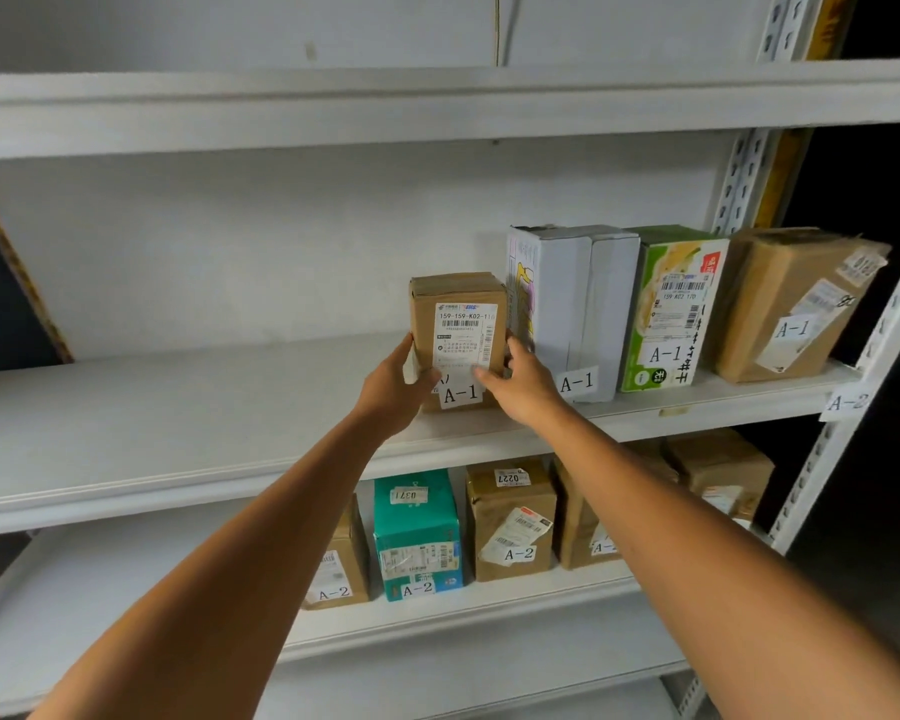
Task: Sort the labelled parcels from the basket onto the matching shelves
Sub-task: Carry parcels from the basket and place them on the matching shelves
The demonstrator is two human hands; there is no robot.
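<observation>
The person is standing at the racking with both arms reaching up, and both hands are grasping a small brown parcel [458, 324] marked A-1: the left hand [393, 381] is gripping its left edge with the thumb across the front, while the right hand [523, 389] is holding the lower right corner. The parcel is standing upright on the middle shelf [178, 407], near the front lip and close against a white box [578, 304], also tagged A-1. I would say it is being settled into the right row, since the green box [671, 309] and the tilted brown box [791, 304] beyond it are showing A-1 too, and the A-2 parcels, the teal one [419, 532] among them, are sitting on the shelf below. The danger, to my eye, is in letting go: the parcel is tall and so far forward that a careless release might be tipping it over the lip, and the right fingers might be dragging it out.
</observation>
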